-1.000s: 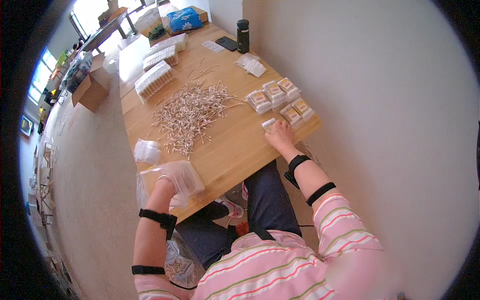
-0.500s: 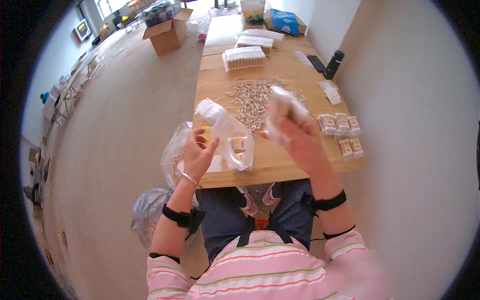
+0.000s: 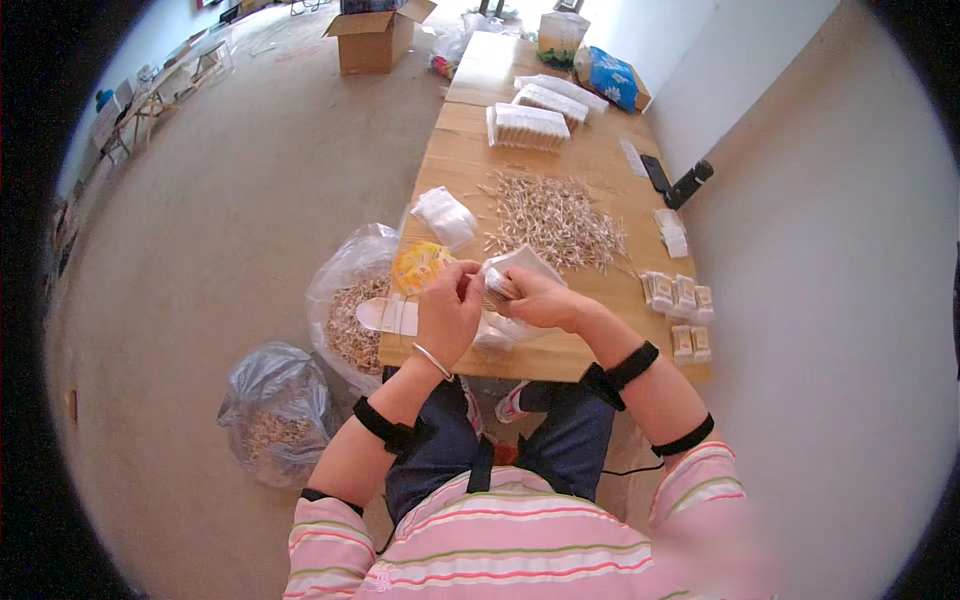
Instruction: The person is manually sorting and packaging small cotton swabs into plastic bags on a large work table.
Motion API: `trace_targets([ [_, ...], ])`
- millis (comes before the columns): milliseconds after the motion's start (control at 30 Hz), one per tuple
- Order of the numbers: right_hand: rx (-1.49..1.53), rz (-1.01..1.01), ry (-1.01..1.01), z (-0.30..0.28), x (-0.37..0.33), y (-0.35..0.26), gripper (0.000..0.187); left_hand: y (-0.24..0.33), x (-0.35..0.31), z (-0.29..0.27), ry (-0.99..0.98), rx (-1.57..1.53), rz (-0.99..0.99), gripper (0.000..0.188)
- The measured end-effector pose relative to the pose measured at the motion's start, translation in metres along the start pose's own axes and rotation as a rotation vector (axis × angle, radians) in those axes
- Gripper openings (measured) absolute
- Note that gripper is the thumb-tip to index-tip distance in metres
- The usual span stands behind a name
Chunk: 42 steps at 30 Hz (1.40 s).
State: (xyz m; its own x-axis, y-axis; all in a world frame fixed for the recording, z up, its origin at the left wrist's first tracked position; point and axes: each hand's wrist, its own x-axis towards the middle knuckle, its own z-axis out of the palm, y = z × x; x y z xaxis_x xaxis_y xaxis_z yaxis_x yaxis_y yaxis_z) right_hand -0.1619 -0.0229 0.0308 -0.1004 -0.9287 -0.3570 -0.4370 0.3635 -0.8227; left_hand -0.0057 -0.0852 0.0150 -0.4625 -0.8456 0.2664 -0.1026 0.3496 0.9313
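Over the near edge of the table my two hands are close together. My right hand (image 3: 540,298) is closed round a small clear plastic bag (image 3: 532,261) with a bundle of cotton swabs (image 3: 500,286) in it. The fingers of my left hand (image 3: 448,312) are bent and pinched at the bag's left edge; my hand partly hides the contact. Below the hands lies another clear plastic bag (image 3: 493,335), mostly covered. Just beyond my left hand is a yellow patterned packet (image 3: 418,266). A heap of loose cotton swabs (image 3: 556,222) spreads past my right hand.
Flat white plastic bags (image 3: 444,217) lie at the table's left edge. Small filled packets (image 3: 677,292) sit at right, near a black bottle (image 3: 688,185) and phone (image 3: 655,172). Larger swab packs (image 3: 528,127) stand farther back. Sacks of swabs (image 3: 358,325) rest on the floor left.
My right hand has come down and left with the bag, and my left hand has moved right to meet it. The view has shifted, and the printed packets in the near bag are now covered.
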Motion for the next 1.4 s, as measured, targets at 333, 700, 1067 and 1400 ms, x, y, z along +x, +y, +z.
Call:
trace_targets([
  [333,-0.790,-0.412,0.108,0.033,0.060,0.080,0.032,-0.029,-0.059,0.025,0.035,0.143,-0.045,0.056],
  [700,-1.029,-0.061,0.149,0.035,0.045,0.045,0.031,-0.033,-0.061,0.039,-0.329,0.066,-0.261,0.040],
  [1067,-1.022,-0.184,0.288,0.022,0.047,0.081,0.040,-0.020,-0.063,0.043,-0.274,-0.059,-0.194,0.024],
  [1400,-0.271,-0.211,-0.157,-0.009,0.043,0.094,0.028,-0.015,-0.045,0.039,-0.235,-0.193,-0.129,0.025],
])
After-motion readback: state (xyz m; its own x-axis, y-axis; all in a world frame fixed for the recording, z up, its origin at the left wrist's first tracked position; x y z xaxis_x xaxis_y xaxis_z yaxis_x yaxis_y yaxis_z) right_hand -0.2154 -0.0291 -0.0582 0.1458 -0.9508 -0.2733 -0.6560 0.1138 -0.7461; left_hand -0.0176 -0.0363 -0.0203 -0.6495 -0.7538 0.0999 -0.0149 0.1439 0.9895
